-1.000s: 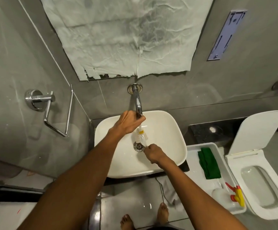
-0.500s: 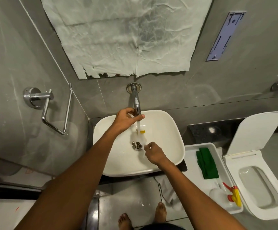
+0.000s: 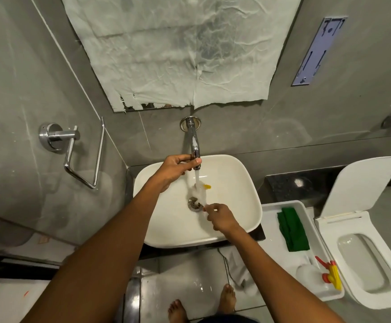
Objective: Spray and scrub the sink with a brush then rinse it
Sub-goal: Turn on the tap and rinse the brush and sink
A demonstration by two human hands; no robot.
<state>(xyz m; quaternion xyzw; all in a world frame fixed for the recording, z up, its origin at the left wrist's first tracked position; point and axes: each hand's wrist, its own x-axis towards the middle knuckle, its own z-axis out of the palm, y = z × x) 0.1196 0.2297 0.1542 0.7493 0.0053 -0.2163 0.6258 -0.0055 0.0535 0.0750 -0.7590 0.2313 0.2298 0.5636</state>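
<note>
A white basin sink [image 3: 236,197] sits below a chrome wall tap [image 3: 194,145]. My left hand [image 3: 177,169] is closed around the tap's spout end, and water runs from it. The stream falls on a brush [image 3: 200,193] with pale bristles and a yellow tip, held over the drain [image 3: 195,203]. My right hand [image 3: 220,216] pinches the brush's near end above the basin's middle. The handle is mostly hidden by water and fingers. A spray bottle [image 3: 315,278] with a red and yellow trigger lies in the white tray [image 3: 271,213] to the right.
A folded green cloth [image 3: 291,229] lies in the tray. An open toilet [image 3: 367,259] stands at the far right. A chrome towel holder [image 3: 73,155] juts from the left wall. My bare feet [image 3: 227,299] are on the wet tiled floor.
My left hand shifted its grip at the tap end and water now flows harder onto the brush. My right hand stays at the brush by the drain.
</note>
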